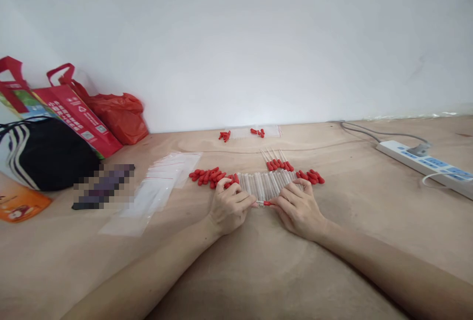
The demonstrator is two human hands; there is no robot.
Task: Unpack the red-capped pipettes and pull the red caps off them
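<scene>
My left hand [229,206] pinches a clear dropper tube [259,203] near the front edge of a row of similar clear tubes [260,185]. Closed on a red rubber bulb [266,203] is my right hand [300,210]; bulb and tube meet end to end between the hands. How far the tube sits inside the bulb is too small to tell. Loose red bulbs [207,177] lie beside my left hand, and more red bulbs [313,177] lie beyond my right. Behind the row, several droppers with red bulbs [280,165] lie with thin tips pointing away.
Clear zip bags [155,194] lie to the left, beside a pixelated dark object [105,187]. Farther left stand a black bag [55,152] and red bags [120,118]. A bag [272,131] with red bulbs lies near the wall. At right is a power strip [424,164] with cables.
</scene>
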